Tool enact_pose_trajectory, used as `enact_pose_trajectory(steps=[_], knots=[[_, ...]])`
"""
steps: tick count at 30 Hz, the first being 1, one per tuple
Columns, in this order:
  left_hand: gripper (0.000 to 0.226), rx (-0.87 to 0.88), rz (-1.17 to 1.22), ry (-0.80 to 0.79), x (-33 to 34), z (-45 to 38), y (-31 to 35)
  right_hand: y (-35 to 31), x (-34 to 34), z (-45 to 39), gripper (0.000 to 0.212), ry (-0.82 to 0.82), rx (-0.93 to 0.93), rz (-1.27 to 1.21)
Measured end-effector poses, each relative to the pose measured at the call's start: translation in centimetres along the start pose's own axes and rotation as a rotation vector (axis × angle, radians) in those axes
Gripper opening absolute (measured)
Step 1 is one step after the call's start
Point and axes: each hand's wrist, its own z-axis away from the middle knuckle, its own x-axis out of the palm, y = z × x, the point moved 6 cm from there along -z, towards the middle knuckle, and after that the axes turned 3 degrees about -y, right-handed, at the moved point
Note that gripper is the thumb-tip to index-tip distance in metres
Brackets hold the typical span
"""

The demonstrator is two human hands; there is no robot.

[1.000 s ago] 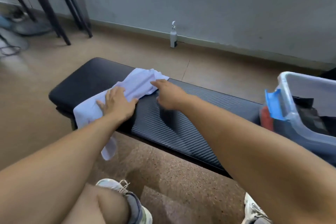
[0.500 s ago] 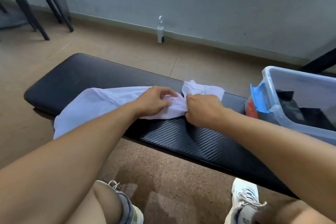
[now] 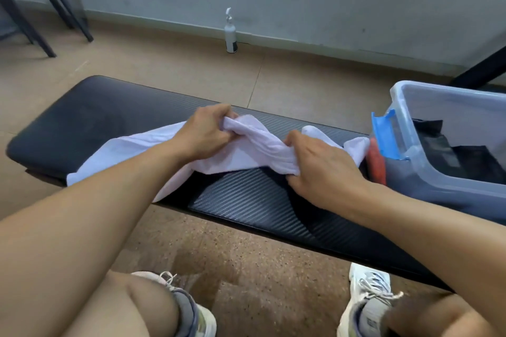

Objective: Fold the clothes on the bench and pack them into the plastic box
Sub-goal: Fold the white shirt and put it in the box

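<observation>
Since half a second ago both hands have lifted and bunched the cloth (image 3: 246, 145) higher, and the view has swung a little left, so the box (image 3: 449, 145) sits further right. Left hand (image 3: 202, 134): fingers curled shut around a gathered ridge of the white cloth, knuckles up, thumb tucked under the fold; the cloth rises off the bench (image 3: 246, 200) where this hand grips. Right hand (image 3: 325, 169): fingers closed on the other end of the same bunch, fingertips hidden beneath the fabric, thumb on the near side. Between the two hands the cloth is twisted into a short rope of folds. The rest of it trails left along the black bench, its near edge draped over the front; a small white corner (image 3: 356, 145) lies past the right hand, just beside the box. The box, clear plastic with a blue latch (image 3: 386, 134), stands at the bench's right end and holds dark clothes (image 3: 449, 156). Something red-orange (image 3: 376, 164) shows against its near wall; cannot tell what. A spray bottle (image 3: 230, 33) stands on the floor by the wall. Two shoes (image 3: 367, 301) rest on the floor below.
</observation>
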Motion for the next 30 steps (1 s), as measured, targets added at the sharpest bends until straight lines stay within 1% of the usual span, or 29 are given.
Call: enact_pose_trajectory(steps=[1,2,3,4,5,7,9,10,11,13,15,16,17,19,20,21,23,24,27,29,30], knots=[[0.009,-0.02,-0.007,0.084,-0.9,0.0,-0.2,0.0,0.1,0.0,0.047,0.0,-0.008,-0.042],[0.014,-0.039,0.004,0.157,-1.8,0.1,-0.3,-0.1,0.2,0.1,0.056,-0.015,-0.005,-0.095],[0.022,-0.052,0.026,0.212,-2.5,0.2,-0.4,-0.2,0.3,0.1,0.06,-0.037,0.004,-0.147],[0.029,-0.063,0.048,0.247,-3.1,0.3,-0.5,-0.3,0.5,0.1,0.059,-0.054,0.013,-0.188],[0.032,-0.075,0.058,0.26,-3.5,0.4,-0.6,-0.4,0.6,0.0,0.05,-0.047,0.015,-0.213],[0.033,-0.111,0.023,0.254,-4.0,0.7,-0.9,-0.6,0.3,-0.1,0.027,0.007,0.007,-0.228],[0.028,-0.131,-0.047,0.237,-4.3,0.9,-1.1,-0.5,-0.1,0.0,0.018,0.084,-0.014,-0.29],[0.023,-0.108,-0.073,0.21,-4.4,0.9,-1.0,-0.5,-0.3,0.0,0.017,0.132,-0.031,-0.357],[0.024,-0.052,-0.084,0.157,-4.3,1.0,-0.4,-0.4,-0.6,0.0,0.016,0.184,-0.048,-0.452],[0.049,0.103,-0.037,-0.047,-3.5,1.9,1.4,-0.2,-1.3,0.0,0.018,0.249,-0.081,-0.674],[0.07,0.185,0.038,-0.228,-2.4,3.7,3.8,-0.2,-2.2,0.1,0.02,0.285,-0.138,-0.811],[0.07,0.203,0.052,-0.268,-2.0,4.5,4.9,-0.3,-2.5,0.2,0.017,0.292,-0.17,-0.85],[0.061,0.216,0.068,-0.268,-1.7,5.0,5.8,-0.3,-2.8,0.3,0.012,0.298,-0.196,-0.878],[0.031,0.231,0.124,-0.196,-1.5,5.1,6.8,-0.3,-3.1,0.6,0.009,0.312,-0.21,-0.929],[0.023,0.247,0.166,-0.157,-1.7,5.2,7.2,-0.2,-3.0,0.5,0.013,0.3,-0.201,-0.955],[0.022,0.254,0.218,-0.124,-1.9,5.2,7.5,-0.1,-2.7,0.5,0.022,0.266,-0.186,-0.968],[0.021,0.213,0.324,-0.057,-2.8,5.1,7.6,0.0,-1.7,0.2,0.04,0.133,-0.131,-0.891],[0.021,0.168,0.355,-0.009,-3.3,5.0,7.4,0.0,-1.0,0.1,0.044,0.043,-0.101,-0.785],[0.023,0.002,0.406,0.165,-4.6,4.4,5.3,0.3,1.1,0.4,0.045,-0.186,-0.055,-0.389],[0.026,-0.105,0.445,0.273,-5.2,3.9,3.3,0.7,1.9,0.6,0.045,-0.244,-0.009,-0.273],[0.028,-0.158,0.454,0.321,-5.5,3.8,2.4,0.8,1.8,0.5,0.041,-0.231,0.009,-0.257]])
